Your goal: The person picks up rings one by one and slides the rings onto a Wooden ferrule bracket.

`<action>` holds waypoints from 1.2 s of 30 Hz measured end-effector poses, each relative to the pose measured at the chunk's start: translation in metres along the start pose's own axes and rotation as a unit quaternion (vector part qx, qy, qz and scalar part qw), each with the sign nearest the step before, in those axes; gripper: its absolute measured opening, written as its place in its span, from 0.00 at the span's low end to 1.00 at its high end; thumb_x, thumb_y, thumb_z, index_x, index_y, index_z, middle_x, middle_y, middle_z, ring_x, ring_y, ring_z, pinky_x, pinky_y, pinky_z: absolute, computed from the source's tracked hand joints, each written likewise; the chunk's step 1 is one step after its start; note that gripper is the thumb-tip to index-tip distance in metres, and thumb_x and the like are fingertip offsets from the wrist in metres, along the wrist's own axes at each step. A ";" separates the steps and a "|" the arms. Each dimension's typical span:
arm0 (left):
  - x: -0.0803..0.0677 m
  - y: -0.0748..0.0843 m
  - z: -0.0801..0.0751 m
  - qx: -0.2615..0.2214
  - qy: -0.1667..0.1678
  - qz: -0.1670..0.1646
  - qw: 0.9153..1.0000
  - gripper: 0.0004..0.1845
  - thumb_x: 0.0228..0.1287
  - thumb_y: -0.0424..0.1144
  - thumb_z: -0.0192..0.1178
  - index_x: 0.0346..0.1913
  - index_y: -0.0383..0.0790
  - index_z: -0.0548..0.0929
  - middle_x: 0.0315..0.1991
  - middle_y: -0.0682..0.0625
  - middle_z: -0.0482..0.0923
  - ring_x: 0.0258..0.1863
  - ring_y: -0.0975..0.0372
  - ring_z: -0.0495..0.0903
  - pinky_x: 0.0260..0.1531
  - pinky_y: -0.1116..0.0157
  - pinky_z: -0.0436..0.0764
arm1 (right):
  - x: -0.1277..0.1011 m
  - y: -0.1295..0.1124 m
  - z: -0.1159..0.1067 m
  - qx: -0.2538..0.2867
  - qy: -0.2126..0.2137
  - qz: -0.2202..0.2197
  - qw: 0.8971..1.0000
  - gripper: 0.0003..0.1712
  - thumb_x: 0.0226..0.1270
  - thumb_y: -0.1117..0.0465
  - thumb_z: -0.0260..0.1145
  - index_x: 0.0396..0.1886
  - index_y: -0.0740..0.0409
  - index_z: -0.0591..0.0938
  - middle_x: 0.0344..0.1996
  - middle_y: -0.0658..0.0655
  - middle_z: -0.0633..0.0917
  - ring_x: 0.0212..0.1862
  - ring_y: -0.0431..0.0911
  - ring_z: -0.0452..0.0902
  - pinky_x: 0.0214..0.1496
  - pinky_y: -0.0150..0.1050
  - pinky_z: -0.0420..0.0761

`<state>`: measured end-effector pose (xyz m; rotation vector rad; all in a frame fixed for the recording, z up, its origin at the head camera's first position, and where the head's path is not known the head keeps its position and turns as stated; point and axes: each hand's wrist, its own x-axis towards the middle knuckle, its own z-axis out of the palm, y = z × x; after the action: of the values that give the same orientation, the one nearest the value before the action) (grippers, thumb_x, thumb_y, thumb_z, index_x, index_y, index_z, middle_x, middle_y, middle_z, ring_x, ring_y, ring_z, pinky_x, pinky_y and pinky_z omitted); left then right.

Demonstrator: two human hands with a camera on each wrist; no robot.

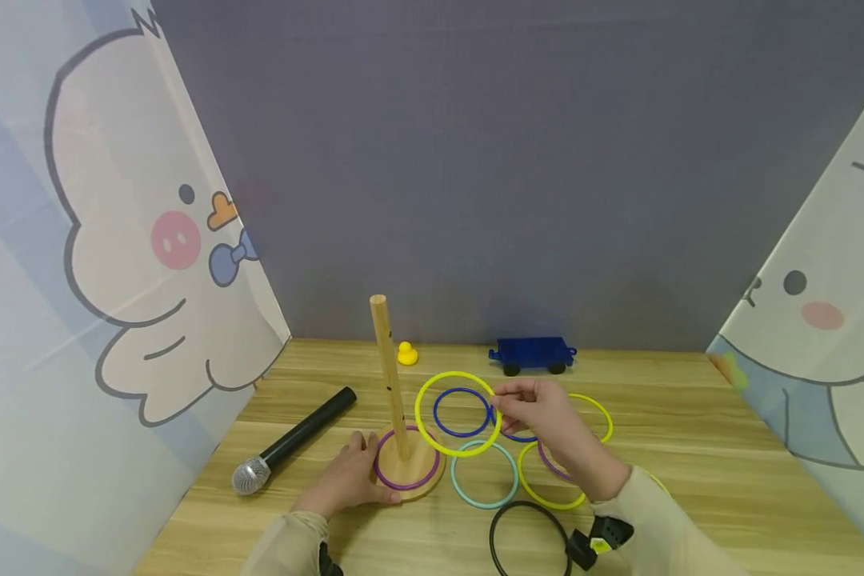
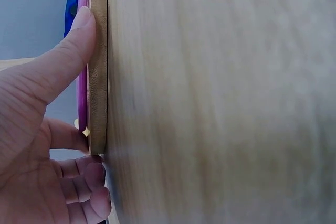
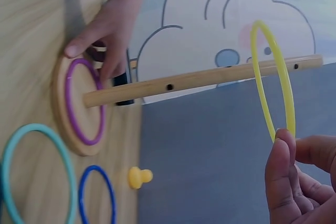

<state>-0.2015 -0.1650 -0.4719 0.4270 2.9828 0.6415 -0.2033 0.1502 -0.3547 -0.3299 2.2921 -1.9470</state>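
Note:
My left hand [image 1: 349, 476] grips the near left edge of the round wooden base [image 1: 423, 474] of a ring-toss stand, thumb on top, as the left wrist view shows. From the base rises an upright wooden post [image 1: 391, 360]. A purple ring [image 1: 406, 487] lies flat on the base around the post. Between thumb and fingertips, my right hand [image 1: 547, 416] pinches a yellow ring [image 1: 418, 414] by its edge. That ring is held up to the right of the post, and in the right wrist view its yellow band [image 3: 287, 98] overlaps the post's upper part.
Right of the stand lie a blue ring [image 1: 462, 434], a teal ring [image 1: 485, 506], a black ring [image 1: 529, 503] and more rings, including a yellow ring [image 1: 554, 506], partly under my right arm. A microphone [image 1: 302, 434] lies left; a duck [image 1: 406, 354] and blue wagon [image 1: 533, 352] stand behind.

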 end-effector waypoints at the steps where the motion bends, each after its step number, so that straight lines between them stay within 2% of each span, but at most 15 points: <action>1: 0.000 0.000 0.000 0.001 0.001 0.000 1.000 0.63 0.36 0.62 0.78 0.67 0.19 0.63 0.53 0.30 0.66 0.50 0.39 0.73 0.51 0.44 0.74 | 0.001 -0.003 0.000 0.001 0.003 -0.006 1.000 0.15 0.67 0.67 0.64 0.48 0.75 0.80 0.30 0.57 0.85 0.27 0.46 0.81 0.34 0.40 0.84; 11: -0.001 0.000 0.000 0.006 0.001 0.000 1.000 0.63 0.36 0.62 0.78 0.67 0.19 0.63 0.51 0.31 0.66 0.49 0.39 0.73 0.50 0.44 0.75 | 0.006 -0.032 0.003 0.012 0.023 -0.052 0.998 0.15 0.65 0.67 0.67 0.47 0.75 0.81 0.30 0.57 0.86 0.24 0.44 0.81 0.33 0.42 0.84; 18: -0.002 0.000 -0.001 0.004 0.004 0.000 1.000 0.63 0.36 0.61 0.78 0.67 0.19 0.63 0.54 0.27 0.65 0.51 0.36 0.72 0.52 0.44 0.74 | 0.008 -0.049 0.006 0.028 0.035 -0.067 0.997 0.14 0.65 0.67 0.67 0.47 0.73 0.82 0.29 0.58 0.85 0.24 0.44 0.81 0.34 0.44 0.85; 36: 0.000 -0.002 0.001 -0.002 0.001 0.008 1.000 0.63 0.37 0.62 0.77 0.67 0.18 0.63 0.52 0.29 0.66 0.51 0.38 0.72 0.52 0.44 0.74 | 0.012 -0.091 0.014 0.033 0.043 -0.108 0.993 0.16 0.64 0.62 0.70 0.47 0.67 0.83 0.29 0.59 0.85 0.26 0.45 0.82 0.34 0.41 0.84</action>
<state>-0.2020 -0.1663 -0.4739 0.4515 2.9827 0.6488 -0.2030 0.1198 -0.2665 -0.5160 2.3231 -2.1741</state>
